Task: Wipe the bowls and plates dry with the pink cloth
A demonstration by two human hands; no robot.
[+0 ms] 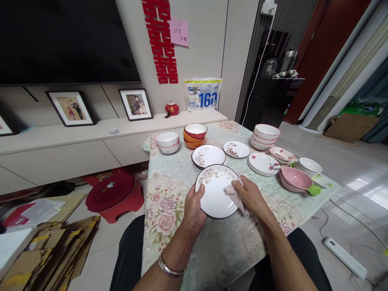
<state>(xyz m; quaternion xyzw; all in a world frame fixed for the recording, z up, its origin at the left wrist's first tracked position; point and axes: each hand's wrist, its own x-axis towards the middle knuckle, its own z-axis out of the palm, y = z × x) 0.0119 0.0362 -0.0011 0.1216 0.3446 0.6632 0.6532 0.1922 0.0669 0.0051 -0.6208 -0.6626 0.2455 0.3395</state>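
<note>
Plate (216, 200) is sitting in both hands over the near part of the table, brown-patterned side up; head view, only one available. Left hand (195, 204) is gripping the left rim, thumb (200, 191) lying over the top face, other fingers going under and mostly hidden. Right hand (249, 195) is pinching a pink cloth (230, 191) against the right rim, fingers bent around the fabric; can't tell how much skin is touching china beneath it. Can't tell either whether the near edge is resting on the tablecloth (169, 190) or hanging clear. Main risk, my read: left grip is covering only a small piece of smooth rim, so a hard push from the cloth side could be twisting the plate out of it. Second risk: far rim is overlapping the plate stack (208, 155) in view, gap unclear, so a forward swing could be chipping an edge. Cloth bunching under the right fingers could also be costing grip. Relative to fingers: plate is lying between the two hands, left rim inside the thumb-and-finger hold, right rim just at the cloth, center bare, flower plates (263, 163) sitting well apart on the right.
</note>
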